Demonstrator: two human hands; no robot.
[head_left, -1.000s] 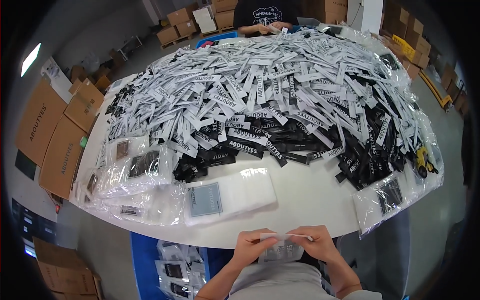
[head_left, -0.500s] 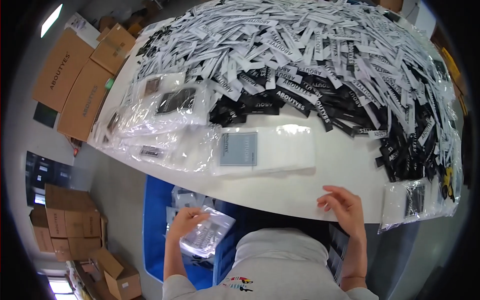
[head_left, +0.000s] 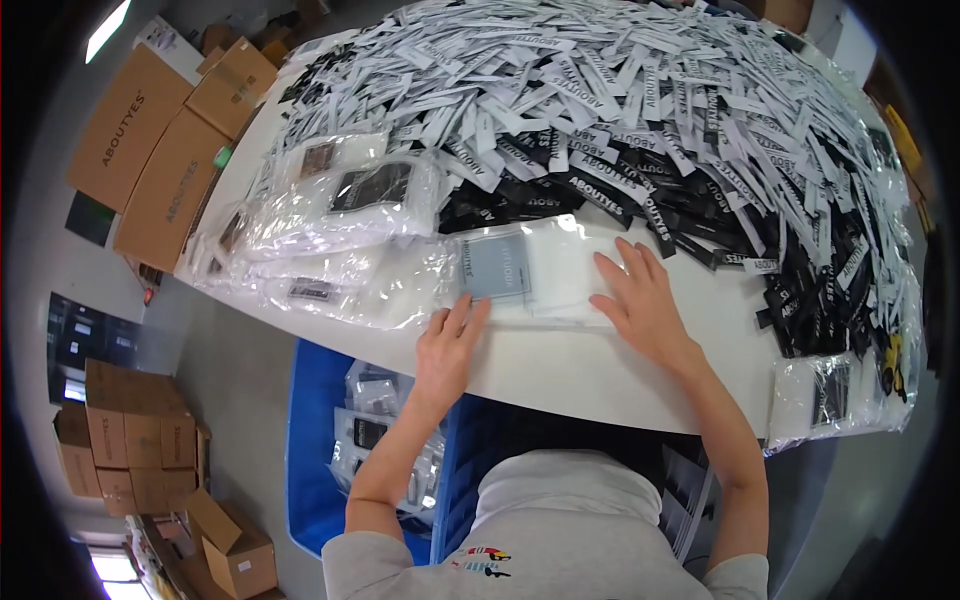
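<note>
Before me on the white table lies a stack of clear plastic bags (head_left: 562, 275) with a grey-blue printed panel at its left end. My left hand (head_left: 448, 350) rests at the panel's near edge, fingers stretched out. At the stack's right end, my right hand (head_left: 640, 300) is spread, with thumb and fingers over the plastic. Neither hand grips anything. Left of the stack are plastic-wrapped bundles of bags (head_left: 370, 190) with dark labels. Beyond lies a large heap of narrow white and black strips (head_left: 560, 90).
Below the table's left edge stands a blue bin (head_left: 305, 450) with packed clear bags (head_left: 385, 440) inside. Another wrapped bundle (head_left: 815, 400) lies at the table's right corner, near yellow-handled scissors (head_left: 893, 365). Cardboard boxes (head_left: 130, 130) are piled at left.
My left hand has let go of a packed clear bag over the blue bin and come up to the table. My right hand has moved forward onto the stack of bags.
</note>
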